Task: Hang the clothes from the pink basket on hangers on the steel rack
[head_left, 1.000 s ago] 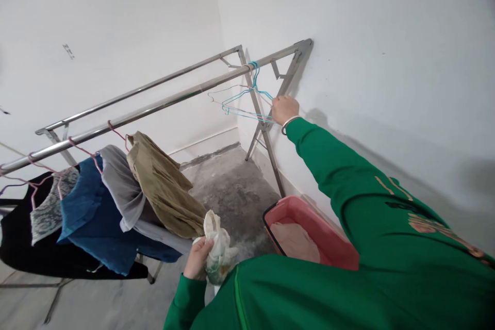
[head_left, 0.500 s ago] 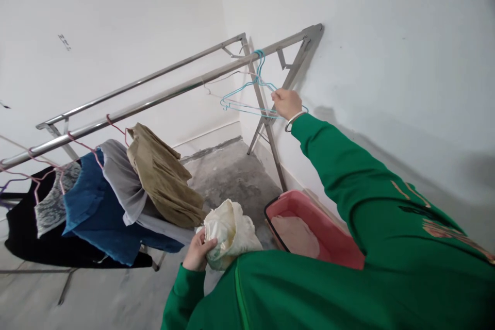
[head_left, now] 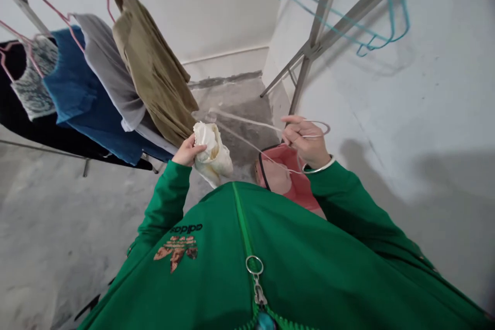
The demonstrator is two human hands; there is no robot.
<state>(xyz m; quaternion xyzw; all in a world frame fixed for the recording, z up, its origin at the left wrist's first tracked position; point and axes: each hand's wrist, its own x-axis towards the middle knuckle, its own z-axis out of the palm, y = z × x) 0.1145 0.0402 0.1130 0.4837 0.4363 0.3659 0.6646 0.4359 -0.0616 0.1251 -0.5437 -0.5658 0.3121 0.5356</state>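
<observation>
Right hand [head_left: 308, 142] closer in, around hanger [head_left: 255, 122]

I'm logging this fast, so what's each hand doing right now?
Left hand: closed, holding the cream cloth.
Right hand: closed, holding the pale hanger.

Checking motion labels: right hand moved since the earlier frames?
Yes, down: the right hand was beside the rack's leg joint; now it's below it, holding a pale hanger.
</observation>
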